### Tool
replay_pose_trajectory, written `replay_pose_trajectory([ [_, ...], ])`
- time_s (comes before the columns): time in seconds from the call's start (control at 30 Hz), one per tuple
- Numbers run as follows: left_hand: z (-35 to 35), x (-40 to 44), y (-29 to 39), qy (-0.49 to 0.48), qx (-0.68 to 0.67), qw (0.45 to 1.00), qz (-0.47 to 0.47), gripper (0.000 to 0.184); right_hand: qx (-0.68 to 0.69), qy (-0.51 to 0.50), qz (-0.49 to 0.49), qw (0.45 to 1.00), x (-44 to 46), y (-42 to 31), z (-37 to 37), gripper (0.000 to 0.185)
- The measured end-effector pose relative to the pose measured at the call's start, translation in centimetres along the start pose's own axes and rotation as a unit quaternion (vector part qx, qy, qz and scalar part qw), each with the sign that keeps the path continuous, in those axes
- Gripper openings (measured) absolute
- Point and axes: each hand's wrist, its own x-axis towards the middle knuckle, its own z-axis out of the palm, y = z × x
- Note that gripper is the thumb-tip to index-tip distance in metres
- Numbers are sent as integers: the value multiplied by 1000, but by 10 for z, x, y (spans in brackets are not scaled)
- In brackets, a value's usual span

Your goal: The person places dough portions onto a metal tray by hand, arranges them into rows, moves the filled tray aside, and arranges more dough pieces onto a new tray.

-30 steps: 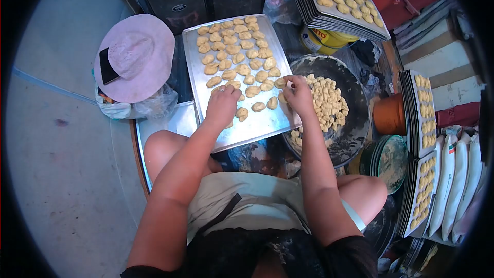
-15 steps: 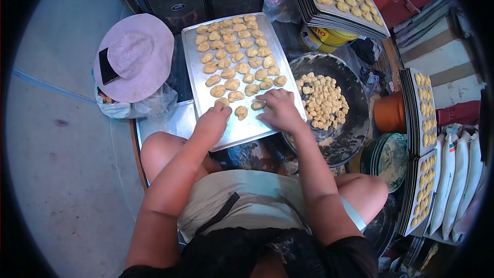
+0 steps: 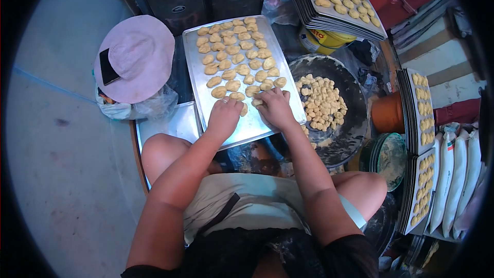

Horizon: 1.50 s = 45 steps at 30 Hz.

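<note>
Dough pcs (image 3: 237,58) on tray (image 3: 251,127); L hand (image 3: 224,119), R hand (image 3: 277,109) at near end, can't tell grips.

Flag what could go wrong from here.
1. The dough pieces lie close together on the metal tray; the left grip or right grip could nudge neighbours into each other.
2. In this view the tray's right edge overlaps the black basin; a bump there might send pieces into it.
3. The upper tray stack juts past the yellow bucket below; a knock might shift it.
</note>
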Motion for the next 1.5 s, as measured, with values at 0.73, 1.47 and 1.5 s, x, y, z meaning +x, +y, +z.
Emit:
replay_pose_trajectory([
  [0.73, -4, 25, 28, -28, -34, 991, 127, 27, 148, 84, 153, 973, -1, 59, -14, 42],
  [1.47, -45, -7, -13, 55, -81, 988, -116, 16, 45, 204, 57, 976, -9, 35, -12, 43],
  [1.5, -45, -2, -21, 78, -81, 987, -117, 17, 67, 237, 66, 967, -4, 47, -6, 43],
])
